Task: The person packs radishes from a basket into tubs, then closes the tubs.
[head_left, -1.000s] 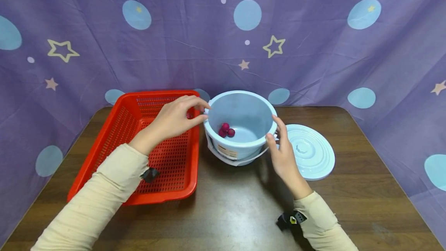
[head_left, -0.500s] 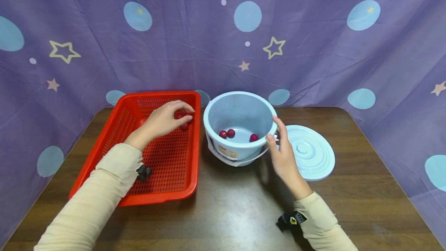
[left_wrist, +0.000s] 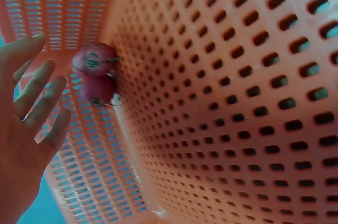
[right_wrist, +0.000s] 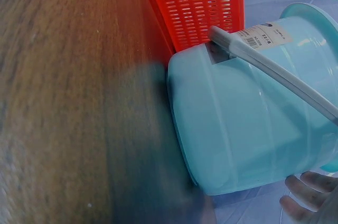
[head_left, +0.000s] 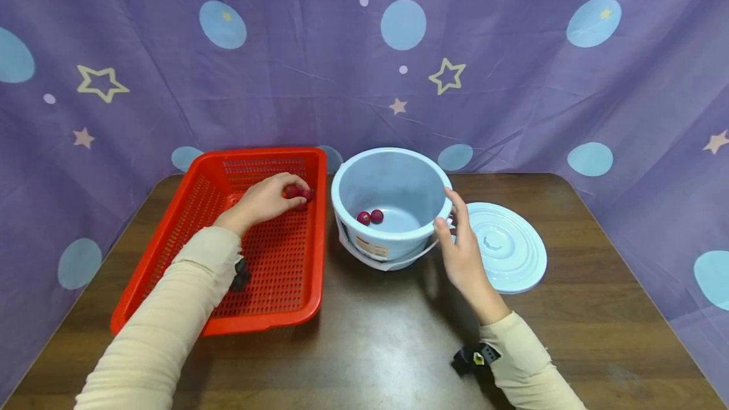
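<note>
A red slotted basket (head_left: pixel 171 233) lies at the table's left, and my left hand (head_left: pixel 266 200) reaches into its far right corner. In the left wrist view its fingers (left_wrist: pixel 31 97) are stretched out beside two dark red round fruits (left_wrist: pixel 96 73) by the basket wall (left_wrist: pixel 237 102), without closing on them. From the head view the fingertips reach the fruits (head_left: pixel 297 193). A light blue bucket (head_left: pixel 398 176) stands at the centre with two of the same fruits (head_left: pixel 370 216) showing inside. My right hand (head_left: pixel 458 245) rests with straight fingers against the bucket's right side (right_wrist: pixel 237 129).
The bucket's round lid (head_left: pixel 504 245) lies flat on the brown table (head_left: pixel 387 347) just right of my right hand. The bucket's white handle (right_wrist: pixel 274 71) hangs down its front. A purple patterned cloth closes off the back and both sides.
My left hand has drawn back from the bucket's rim into the basket, onto the fruits there. One fruit rolled across the bucket's floor and is out of sight now. The right hand stayed put.
</note>
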`<state>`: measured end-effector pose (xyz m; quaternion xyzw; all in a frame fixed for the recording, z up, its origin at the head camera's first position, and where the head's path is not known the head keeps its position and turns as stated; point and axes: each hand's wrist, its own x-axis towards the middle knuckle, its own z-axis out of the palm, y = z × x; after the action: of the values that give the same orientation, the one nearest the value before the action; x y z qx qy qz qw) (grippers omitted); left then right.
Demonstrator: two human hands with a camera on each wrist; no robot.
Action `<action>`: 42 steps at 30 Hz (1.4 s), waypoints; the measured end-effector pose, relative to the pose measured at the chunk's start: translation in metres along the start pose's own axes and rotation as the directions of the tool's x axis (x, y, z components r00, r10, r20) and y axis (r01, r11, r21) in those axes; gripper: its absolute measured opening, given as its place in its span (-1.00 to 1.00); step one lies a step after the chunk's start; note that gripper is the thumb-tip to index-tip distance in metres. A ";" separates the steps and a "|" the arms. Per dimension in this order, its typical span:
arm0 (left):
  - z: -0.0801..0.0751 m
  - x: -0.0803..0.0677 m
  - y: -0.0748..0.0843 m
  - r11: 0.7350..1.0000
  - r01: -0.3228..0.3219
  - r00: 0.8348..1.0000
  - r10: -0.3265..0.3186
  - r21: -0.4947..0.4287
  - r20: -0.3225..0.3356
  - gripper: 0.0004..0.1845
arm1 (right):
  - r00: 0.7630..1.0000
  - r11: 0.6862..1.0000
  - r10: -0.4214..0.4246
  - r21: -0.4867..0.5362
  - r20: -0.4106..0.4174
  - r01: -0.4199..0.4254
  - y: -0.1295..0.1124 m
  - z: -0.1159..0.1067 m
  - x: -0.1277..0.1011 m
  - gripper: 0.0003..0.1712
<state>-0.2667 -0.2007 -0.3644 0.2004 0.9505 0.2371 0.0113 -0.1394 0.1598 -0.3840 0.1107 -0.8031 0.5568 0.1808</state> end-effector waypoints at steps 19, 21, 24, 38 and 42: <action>0.015 0.003 -0.020 0.999 0.012 0.999 -0.014 0.053 0.037 -0.71 | 1.000 1.000 -0.029 0.006 -0.005 0.029 0.025 0.001 0.002 -0.38; 0.016 0.003 -0.021 0.997 0.008 0.999 -0.011 0.073 0.036 -0.71 | 1.000 1.000 -0.027 0.001 -0.007 0.027 0.026 0.000 0.002 -0.38; 0.019 0.003 -0.021 0.995 -0.001 0.999 -0.002 0.098 0.036 -0.71 | 1.000 1.000 -0.027 -0.006 -0.012 0.027 0.026 0.000 0.002 -0.38; 0.028 0.007 -0.020 0.995 -0.038 0.999 0.036 0.097 0.025 -0.74 | 1.000 1.000 -0.027 0.000 -0.007 0.027 0.026 0.000 0.002 -0.38; 0.025 0.007 -0.019 0.996 -0.019 0.999 0.016 0.092 0.030 -0.74 | 1.000 1.000 -0.029 0.001 -0.003 0.029 0.026 0.001 0.002 -0.38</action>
<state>-0.2774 -0.2024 -0.3948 0.2126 0.9584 0.1899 0.0139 -0.1511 0.1683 -0.4053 0.1217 -0.8007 0.5549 0.1902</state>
